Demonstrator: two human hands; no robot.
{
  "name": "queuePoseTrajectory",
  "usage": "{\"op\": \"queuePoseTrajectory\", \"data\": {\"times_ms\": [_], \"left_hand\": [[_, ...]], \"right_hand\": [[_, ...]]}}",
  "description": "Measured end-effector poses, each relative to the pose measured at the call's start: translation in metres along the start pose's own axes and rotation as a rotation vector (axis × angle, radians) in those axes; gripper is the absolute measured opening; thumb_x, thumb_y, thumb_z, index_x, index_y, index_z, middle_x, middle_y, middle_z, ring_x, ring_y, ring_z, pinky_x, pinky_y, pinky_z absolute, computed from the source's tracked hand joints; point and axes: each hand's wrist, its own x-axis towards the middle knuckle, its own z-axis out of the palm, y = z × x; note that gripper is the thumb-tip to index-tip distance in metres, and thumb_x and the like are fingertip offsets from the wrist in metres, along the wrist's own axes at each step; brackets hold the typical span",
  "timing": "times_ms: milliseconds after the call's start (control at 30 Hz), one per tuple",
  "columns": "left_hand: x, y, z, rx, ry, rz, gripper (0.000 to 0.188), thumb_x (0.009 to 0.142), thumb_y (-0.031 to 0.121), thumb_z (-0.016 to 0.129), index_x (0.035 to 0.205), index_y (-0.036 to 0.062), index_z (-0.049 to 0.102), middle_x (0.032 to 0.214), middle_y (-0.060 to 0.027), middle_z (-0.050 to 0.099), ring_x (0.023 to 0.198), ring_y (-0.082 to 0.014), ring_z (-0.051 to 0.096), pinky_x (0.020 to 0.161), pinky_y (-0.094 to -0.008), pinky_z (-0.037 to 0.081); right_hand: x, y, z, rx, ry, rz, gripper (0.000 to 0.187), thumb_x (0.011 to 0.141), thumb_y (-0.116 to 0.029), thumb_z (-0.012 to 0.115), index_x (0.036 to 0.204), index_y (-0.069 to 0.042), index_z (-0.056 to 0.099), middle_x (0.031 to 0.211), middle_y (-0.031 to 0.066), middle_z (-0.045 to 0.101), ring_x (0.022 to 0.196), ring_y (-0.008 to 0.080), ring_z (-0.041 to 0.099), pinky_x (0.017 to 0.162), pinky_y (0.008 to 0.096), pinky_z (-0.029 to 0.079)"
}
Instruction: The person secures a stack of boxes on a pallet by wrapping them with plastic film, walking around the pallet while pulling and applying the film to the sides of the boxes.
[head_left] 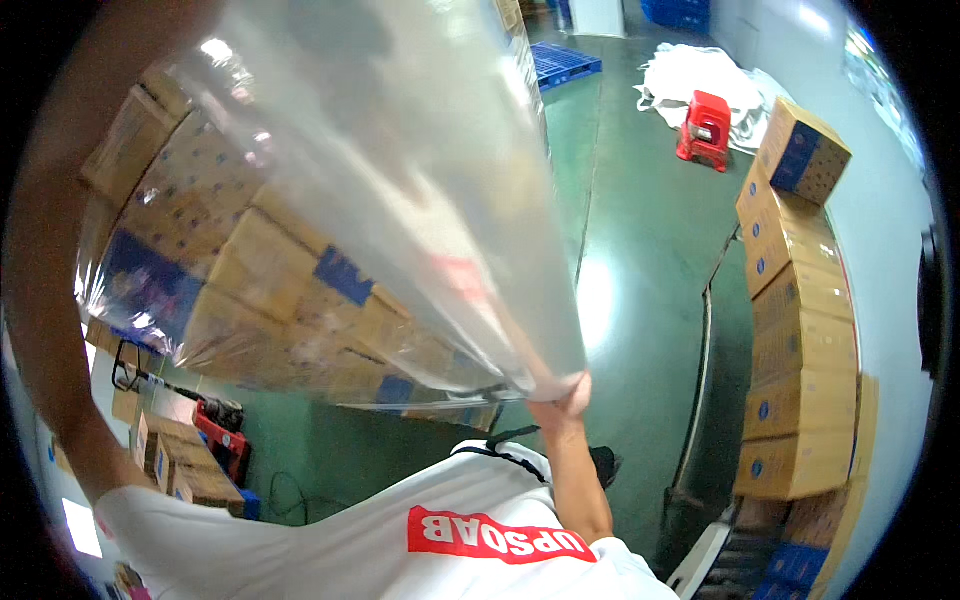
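A large roll of clear stretch film (430, 170) slants across the middle of the view, from the top left down to the centre. My right hand (564, 400) is closed round its lower end, with the fingers partly hidden by the roll. On the left my left arm (60, 300) reaches up, blurred, and its hand lies beyond the upper edge. Behind the roll, shiny film covers a stack of brown cartons (240, 320) with dark blue patches.
Against the right wall stands a row of stacked cartons (790, 400). A red step stool (706, 130) is beside a white heap of sheeting (695, 80). A blue pallet (565, 65) lies farther back. At left are a red and black machine (225, 425) and more cartons (185, 455).
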Motion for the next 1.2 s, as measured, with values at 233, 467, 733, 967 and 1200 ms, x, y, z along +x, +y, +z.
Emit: {"op": "queuePoseTrajectory", "data": {"times_ms": [233, 467, 733, 967, 1200], "left_hand": [[0.103, 0.052, 0.108, -0.092, -0.382, -0.227, 0.061, 0.094, 0.056, 0.053, 0.118, 0.0000, 0.059, 0.103, -0.0095, 0.063, 0.098, -0.0166, 0.059, 0.091, -0.0331, 0.046], [0.210, 0.103, 0.201, 0.158, -0.293, -0.395, 0.071, 0.087, 0.068, 0.052, 0.110, 0.0007, 0.057, 0.084, -0.0099, 0.064, 0.074, -0.0154, 0.068, 0.071, -0.0281, 0.059], [0.337, 0.059, 0.377, 0.280, -0.093, -0.424, 0.071, 0.087, 0.067, 0.052, 0.110, 0.0006, 0.058, 0.083, -0.0116, 0.065, 0.075, -0.0179, 0.070, 0.069, -0.0301, 0.060], [0.486, 0.009, 0.507, 0.318, -0.061, -0.422, 0.068, 0.088, 0.063, 0.054, 0.107, -0.0024, 0.061, 0.081, -0.0145, 0.066, 0.073, -0.0198, 0.070, 0.065, -0.0319, 0.059], [0.610, -0.024, 0.656, 0.406, -0.004, -0.416, 0.066, 0.090, 0.059, 0.056, 0.103, -0.0053, 0.065, 0.080, -0.0175, 0.066, 0.071, -0.0216, 0.070, 0.061, -0.0336, 0.059]], "right_hand": [[0.132, -0.128, 0.006, -0.016, 0.234, 0.381, 0.050, 0.098, -0.037, 0.034, 0.128, -0.003, 0.055, 0.129, 0.0130, 0.059, 0.118, 0.0328, 0.055, 0.104, 0.0494, 0.042], [0.271, -0.205, 0.033, 0.081, 0.211, 0.603, 0.047, 0.097, -0.036, 0.038, 0.127, -0.005, 0.057, 0.129, 0.0124, 0.059, 0.119, 0.0324, 0.055, 0.105, 0.0483, 0.040], [0.515, -0.289, 0.056, -0.047, 0.181, 0.687, 0.047, 0.097, -0.037, 0.038, 0.125, -0.006, 0.058, 0.129, 0.0118, 0.060, 0.118, 0.0316, 0.056, 0.102, 0.0488, 0.043], [0.720, -0.336, 0.110, -0.046, 0.204, 0.817, 0.050, 0.096, -0.041, 0.038, 0.128, -0.007, 0.057, 0.130, 0.0105, 0.059, 0.119, 0.0317, 0.055, 0.102, 0.0495, 0.043], [0.955, -0.381, 0.119, -0.020, 0.095, 0.966, 0.054, 0.096, -0.043, 0.034, 0.133, -0.008, 0.053, 0.134, 0.0103, 0.056, 0.125, 0.0335, 0.051, 0.106, 0.0532, 0.038]]}}
